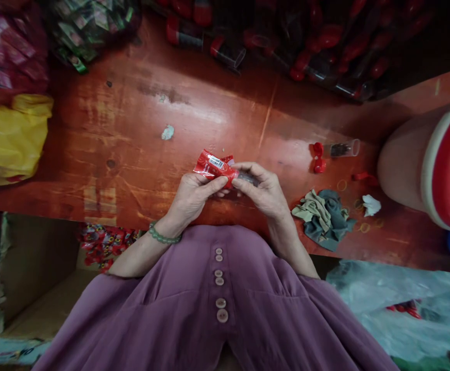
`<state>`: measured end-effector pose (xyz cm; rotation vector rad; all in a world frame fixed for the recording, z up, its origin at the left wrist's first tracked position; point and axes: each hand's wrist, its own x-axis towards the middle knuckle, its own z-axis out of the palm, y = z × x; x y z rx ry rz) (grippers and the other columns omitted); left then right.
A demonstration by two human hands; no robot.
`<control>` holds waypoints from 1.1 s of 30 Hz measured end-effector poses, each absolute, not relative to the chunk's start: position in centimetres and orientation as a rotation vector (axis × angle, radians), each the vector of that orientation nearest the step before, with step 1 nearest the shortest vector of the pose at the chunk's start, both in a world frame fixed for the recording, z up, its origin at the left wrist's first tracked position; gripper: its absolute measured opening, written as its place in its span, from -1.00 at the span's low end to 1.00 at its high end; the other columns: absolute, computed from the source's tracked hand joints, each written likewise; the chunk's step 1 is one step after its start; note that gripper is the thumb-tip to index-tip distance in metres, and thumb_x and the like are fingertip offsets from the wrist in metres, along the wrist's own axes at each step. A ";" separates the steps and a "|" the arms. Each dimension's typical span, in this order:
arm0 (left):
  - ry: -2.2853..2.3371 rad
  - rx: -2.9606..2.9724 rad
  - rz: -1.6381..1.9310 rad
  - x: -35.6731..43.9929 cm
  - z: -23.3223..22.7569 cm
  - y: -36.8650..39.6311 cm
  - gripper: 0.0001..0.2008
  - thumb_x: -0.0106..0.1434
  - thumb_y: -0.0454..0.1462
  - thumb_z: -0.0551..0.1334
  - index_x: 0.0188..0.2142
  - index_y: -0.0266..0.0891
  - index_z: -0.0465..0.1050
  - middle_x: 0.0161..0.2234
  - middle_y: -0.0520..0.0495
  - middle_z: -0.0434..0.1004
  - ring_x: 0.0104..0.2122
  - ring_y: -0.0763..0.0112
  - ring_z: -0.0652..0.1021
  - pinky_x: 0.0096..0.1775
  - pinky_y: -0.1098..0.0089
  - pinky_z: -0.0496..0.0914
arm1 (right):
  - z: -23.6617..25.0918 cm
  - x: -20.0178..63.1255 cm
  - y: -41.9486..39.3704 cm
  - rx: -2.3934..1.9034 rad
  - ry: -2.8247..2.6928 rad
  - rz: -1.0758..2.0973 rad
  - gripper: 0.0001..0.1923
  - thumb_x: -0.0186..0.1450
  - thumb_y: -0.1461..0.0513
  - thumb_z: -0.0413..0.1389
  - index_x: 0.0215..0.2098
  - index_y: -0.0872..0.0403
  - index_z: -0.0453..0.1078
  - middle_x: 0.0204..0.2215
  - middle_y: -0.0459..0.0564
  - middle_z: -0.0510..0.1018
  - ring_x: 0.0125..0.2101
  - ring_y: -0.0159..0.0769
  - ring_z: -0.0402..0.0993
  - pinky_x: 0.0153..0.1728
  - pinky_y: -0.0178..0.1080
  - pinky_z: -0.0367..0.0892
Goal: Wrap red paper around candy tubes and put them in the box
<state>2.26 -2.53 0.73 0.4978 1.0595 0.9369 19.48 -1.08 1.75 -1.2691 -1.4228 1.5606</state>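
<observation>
Close to the table's front edge, both hands meet around one item. My left hand (192, 196) pinches a shiny red printed plastic sleeve (214, 163) with a barcode, its loose end sticking out to the upper left. Wrapped around a small clear bottle (248, 179) with dark contents is my right hand (265, 191), its thumb against the sleeve's edge. The sleeve covers the bottle's left end, so what lies under it is hidden. A bit of red shows behind the sleeve; I cannot tell what it belongs to.
At right lie an open clear bottle (343, 149), a red flip cap (318, 157), crumpled cloths (325, 216), rubber bands and a large bucket (406, 154). Red-capped bottles (228, 51) pile up at the back. Bags (8, 144) stand left; a cardboard box (39, 273) sits below.
</observation>
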 end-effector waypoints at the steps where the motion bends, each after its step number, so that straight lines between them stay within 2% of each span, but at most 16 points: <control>1: 1.073 0.477 0.925 2.4 0.8 -2.6 -0.64 -0.07 -0.01 0.52 -0.45 -0.26 0.64 -0.51 -0.04 0.65 -0.54 0.49 0.56 -0.39 0.46 0.49 | 1.8 19.5 -1.2 -1.271 -1.501 1.459 -0.71 0.31 0.09 0.23 -0.07 0.04 0.48 -0.29 -0.11 0.61 -0.41 -0.44 0.50 -0.36 -0.33 0.45; 5: 1.088 0.446 0.937 2.7 0.8 -2.6 -0.66 -0.07 -0.04 0.53 -0.48 -0.27 0.63 -0.55 -0.01 0.62 -0.56 0.54 0.54 -0.41 0.51 0.46 | 1.9 18.9 -1.7 -1.215 -1.792 0.875 -0.75 0.32 0.20 0.23 -0.04 0.03 0.49 -0.18 0.00 0.64 -0.21 -0.29 0.55 -0.14 -0.19 0.48; 8: 1.070 0.430 0.971 2.9 0.6 -2.4 -0.66 -0.06 -0.04 0.52 -0.47 -0.27 0.63 -0.52 -0.01 0.63 -0.57 0.55 0.53 -0.40 0.51 0.47 | 1.4 18.0 -2.1 -1.243 -1.739 0.711 -0.75 0.34 0.18 0.20 -0.01 0.02 0.48 -0.16 0.03 0.63 -0.18 -0.26 0.55 -0.13 -0.15 0.49; 10: 1.076 0.427 0.972 3.0 0.6 -2.2 -0.66 -0.04 -0.04 0.51 -0.44 -0.27 0.63 -0.52 -0.02 0.63 -0.56 0.53 0.55 -0.39 0.49 0.49 | 1.1 17.4 -2.2 -1.327 -1.591 0.828 -0.79 0.37 0.15 0.16 -0.05 0.01 0.48 -0.19 -0.01 0.61 -0.23 -0.31 0.54 -0.16 -0.18 0.49; 13: 1.110 0.516 0.966 2.9 0.8 -2.1 -0.68 0.01 -0.04 0.48 -0.41 -0.26 0.63 -0.50 -0.03 0.64 -0.53 0.46 0.58 -0.37 0.44 0.51 | 1.1 16.6 -2.3 -1.380 -1.326 1.110 -0.78 0.39 0.06 0.11 -0.16 0.01 0.46 -0.37 -0.13 0.55 -0.45 -0.44 0.46 -0.38 -0.31 0.46; 16: 1.106 0.603 1.027 2.8 0.8 -2.1 -0.72 0.03 -0.09 0.49 -0.37 -0.24 0.65 -0.43 -0.02 0.67 -0.47 0.43 0.60 -0.30 0.40 0.53 | 1.4 16.0 -2.2 -1.370 -1.140 1.140 -0.77 0.37 0.02 0.12 -0.24 0.00 0.41 -0.48 -0.19 0.47 -0.56 -0.50 0.36 -0.50 -0.38 0.39; 21: 1.079 0.625 1.157 2.9 0.2 -1.9 -0.79 0.09 -0.12 0.47 -0.35 -0.18 0.67 -0.40 0.03 0.67 -0.41 0.47 0.58 -0.24 0.43 0.48 | 1.2 14.7 -1.9 -1.324 -1.125 1.063 -0.78 0.39 0.02 0.09 -0.24 -0.02 0.37 -0.46 -0.18 0.44 -0.54 -0.49 0.36 -0.48 -0.36 0.39; 26: 1.118 0.565 1.139 3.3 0.2 -1.5 -0.73 0.05 -0.08 0.48 -0.34 -0.19 0.66 -0.37 -0.01 0.68 -0.40 0.44 0.59 -0.22 0.40 0.50 | 0.0 13.9 -1.9 -1.344 -1.222 0.768 -0.77 0.44 0.03 0.02 -0.21 -0.03 0.37 -0.34 -0.11 0.45 -0.34 -0.40 0.45 -0.27 -0.28 0.45; 28: 1.132 0.559 1.162 3.2 0.5 -1.3 -0.72 0.04 -0.08 0.49 -0.34 -0.21 0.66 -0.37 -0.02 0.68 -0.39 0.44 0.60 -0.21 0.40 0.51 | -0.1 14.2 -1.9 -1.353 -1.269 0.849 -0.74 0.44 0.00 -0.01 -0.13 -0.04 0.37 -0.27 -0.08 0.46 -0.28 -0.37 0.47 -0.22 -0.26 0.46; 31: 1.120 0.546 1.216 2.7 0.9 -0.8 -0.75 0.06 -0.10 0.48 -0.35 -0.21 0.65 -0.38 -0.02 0.68 -0.40 0.44 0.60 -0.24 0.41 0.51 | 0.4 15.4 -1.9 -1.351 -1.333 1.156 -0.63 0.41 -0.07 0.00 0.03 -0.04 0.33 -0.16 -0.04 0.49 -0.23 -0.34 0.49 -0.21 -0.24 0.47; 33: 1.098 0.554 1.245 2.3 1.0 -0.5 -0.78 0.08 -0.12 0.47 -0.37 -0.21 0.64 -0.40 -0.01 0.67 -0.43 0.45 0.59 -0.27 0.42 0.51 | 1.0 16.2 -2.0 -1.330 -1.357 1.310 -0.65 0.40 -0.03 0.05 0.04 -0.03 0.34 -0.25 -0.09 0.52 -0.32 -0.39 0.48 -0.26 -0.27 0.45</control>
